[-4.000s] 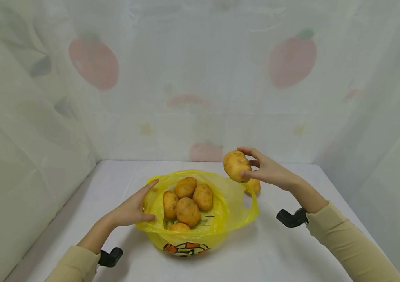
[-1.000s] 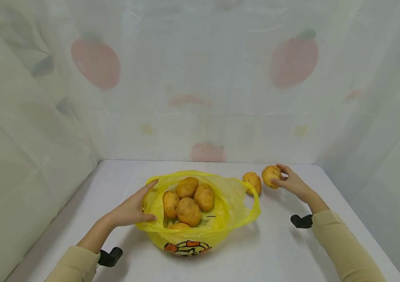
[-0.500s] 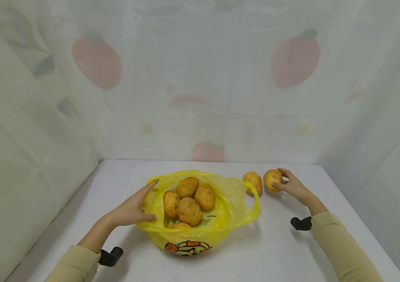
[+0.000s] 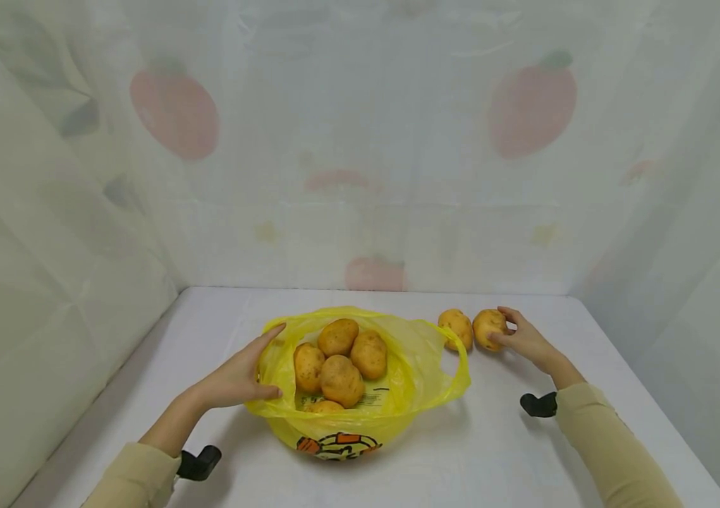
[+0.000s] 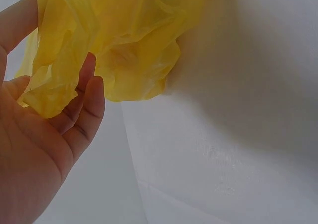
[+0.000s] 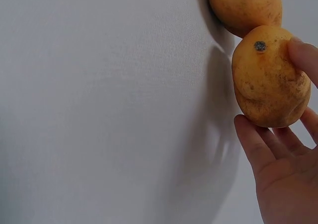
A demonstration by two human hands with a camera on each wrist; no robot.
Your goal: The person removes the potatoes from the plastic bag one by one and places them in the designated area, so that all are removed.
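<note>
- Head view: at centre, the left hand (image 4: pixel 237 379) held the yellow bag's (image 4: pixel 398 395) rim, potatoes (image 4: pixel 339 360) inside; right of it, the right hand (image 4: pixel 527 337) cupped a potato (image 4: pixel 489 329) on the desk (image 4: pixel 493 451) beside another potato (image 4: pixel 456 328).
- Left wrist view: bag plastic lay in that grip, upper left.
- Right wrist view: at the right edge, fingers (image 6: pixel 256 147) curled round the potato, which touched its neighbour.

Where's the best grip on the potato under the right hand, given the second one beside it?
Grip the potato across its short middle, from above and its right, as the right hand does. Its left side touches the other potato, leaving no finger room there.
</note>
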